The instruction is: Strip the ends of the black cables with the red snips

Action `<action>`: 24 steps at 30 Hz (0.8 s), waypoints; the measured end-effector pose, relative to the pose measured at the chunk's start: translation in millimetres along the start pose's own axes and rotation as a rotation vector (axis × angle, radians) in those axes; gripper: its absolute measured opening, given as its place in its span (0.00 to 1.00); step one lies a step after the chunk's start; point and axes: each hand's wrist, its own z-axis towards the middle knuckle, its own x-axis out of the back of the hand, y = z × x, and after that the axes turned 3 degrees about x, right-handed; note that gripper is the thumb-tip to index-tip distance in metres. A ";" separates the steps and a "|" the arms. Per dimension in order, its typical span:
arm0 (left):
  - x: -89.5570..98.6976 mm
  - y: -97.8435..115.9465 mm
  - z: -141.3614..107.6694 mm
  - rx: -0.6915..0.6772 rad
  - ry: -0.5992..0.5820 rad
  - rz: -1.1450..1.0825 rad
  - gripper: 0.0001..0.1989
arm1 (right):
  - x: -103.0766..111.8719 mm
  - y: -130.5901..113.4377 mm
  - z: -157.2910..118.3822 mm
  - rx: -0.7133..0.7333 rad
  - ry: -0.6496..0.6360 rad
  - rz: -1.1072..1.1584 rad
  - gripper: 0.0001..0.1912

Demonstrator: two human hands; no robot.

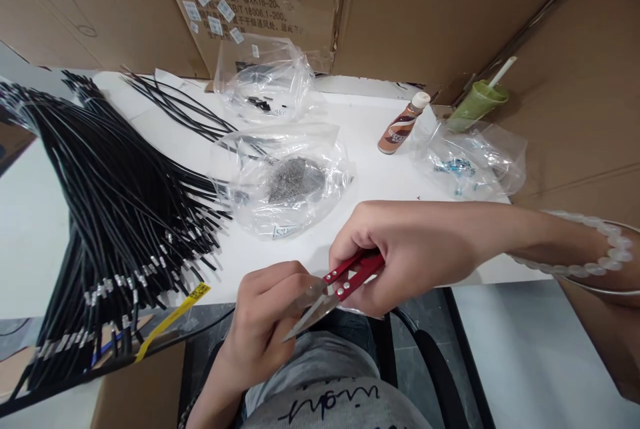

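My right hand (pixel 400 259) is closed around the red handles of a pair of thread snips (pixel 357 274). Their two blades stand slightly apart and point down and left, against the fingers of my left hand (pixel 267 316). The left hand is closed with its fingers curled in; whatever is between them is hidden. A black cable (pixel 207 328) with a yellow label (pixel 173 320) runs up to the left hand's edge and disappears behind it. Both hands are in front of my body at the table's near edge.
A large bundle of black cables (pixel 125 196) with metal ends covers the left side. Clear bags hold small metal parts (pixel 290 179), black pieces (pixel 260 104) and blue pieces (pixel 456 167). Behind them stand a brown bottle (pixel 400 126), a green cup (pixel 477 104) and cardboard boxes (pixel 400 16).
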 end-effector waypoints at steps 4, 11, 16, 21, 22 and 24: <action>1.0 3.9 1.1 0.065 -0.038 -0.040 0.13 | -2.6 -1.1 -3.4 0.026 0.017 -0.083 0.07; 1.3 2.5 -0.6 0.071 -0.070 -0.100 0.11 | -5.2 2.1 -2.3 0.005 0.018 -0.040 0.08; 1.1 -3.0 -0.9 -0.019 -0.026 -0.032 0.12 | -3.9 14.2 8.7 -0.014 -0.096 0.247 0.07; 1.5 -4.7 1.8 -0.098 -0.011 0.036 0.14 | -9.1 32.9 18.4 -0.031 -0.153 0.478 0.05; 1.6 -4.4 2.1 -0.088 -0.013 0.038 0.13 | -10.4 34.9 19.0 -0.039 -0.147 0.497 0.05; 1.7 -4.1 2.2 -0.070 -0.018 0.024 0.13 | -12.7 36.7 18.9 -0.052 -0.129 0.520 0.05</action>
